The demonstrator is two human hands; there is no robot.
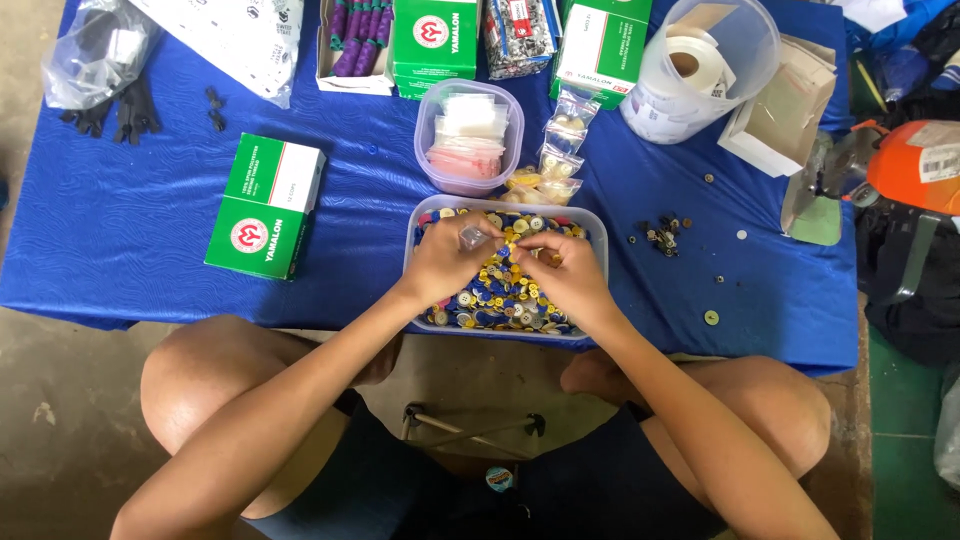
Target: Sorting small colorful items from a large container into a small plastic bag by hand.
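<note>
A clear rectangular tub (598, 252) full of mixed yellow, blue and white buttons (500, 295) sits at the near edge of the blue table (150, 220). Both my hands are over it. My left hand (445, 262) holds a small clear plastic bag (472, 237) between its fingers. My right hand (568, 275) has its fingertips pinched together right beside the bag's mouth, over the buttons; what it pinches is too small to tell.
Behind the tub stand a small round tub of bags (468, 140) and several filled little bags (556, 165). A green-and-white box (265, 205) lies at left, more boxes at the back (434, 45), a tub with a label roll (700, 65), loose buttons (662, 232) at right.
</note>
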